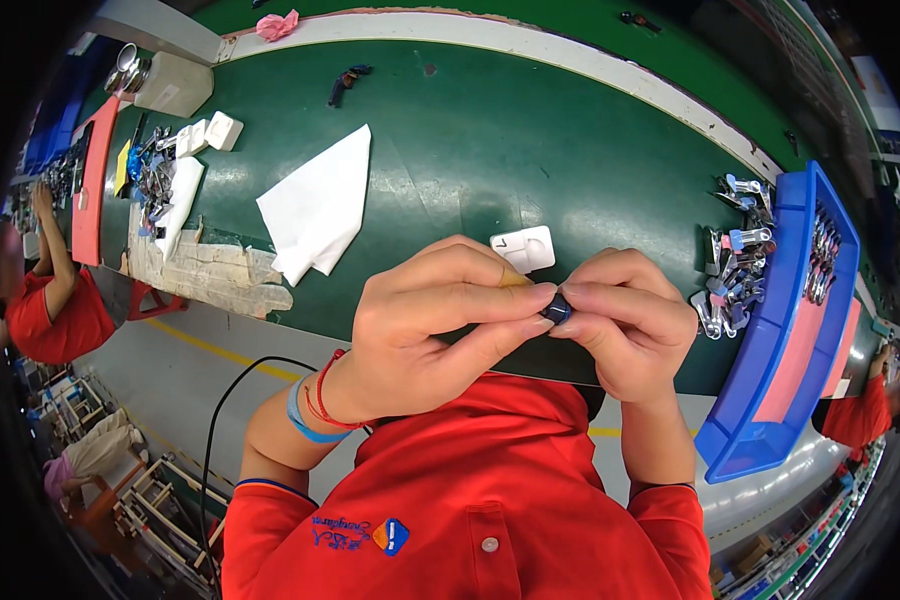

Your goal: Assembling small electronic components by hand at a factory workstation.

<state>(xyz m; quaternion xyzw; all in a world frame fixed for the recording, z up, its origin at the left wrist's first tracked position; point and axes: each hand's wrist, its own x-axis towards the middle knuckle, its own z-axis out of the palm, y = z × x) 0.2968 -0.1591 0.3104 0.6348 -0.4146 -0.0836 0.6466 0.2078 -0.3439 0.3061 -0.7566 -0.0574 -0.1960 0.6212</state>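
Observation:
Between my fingertips is a small, glossy dark-blue part [558,310]; its exact kind cannot be made out. My left hand [425,325] pinches it from one side with thumb and forefinger. From the other side, the thumb and fingers of my right hand [638,325] also close on it. Both hands are raised over the near edge of the green table, and my fingers cover much of the part. Just beyond them lies a white block [523,249] with a shallow hollow and a dark marking.
At right, small clip-like parts [738,270] lie beside a long blue tray [770,380] holding more. Leftward are a white cloth [315,205], another parts pile [153,185], white blocks [208,133] and a metal-topped container [175,85]. A dark small part [347,86] lies far off. Co-workers sit both sides.

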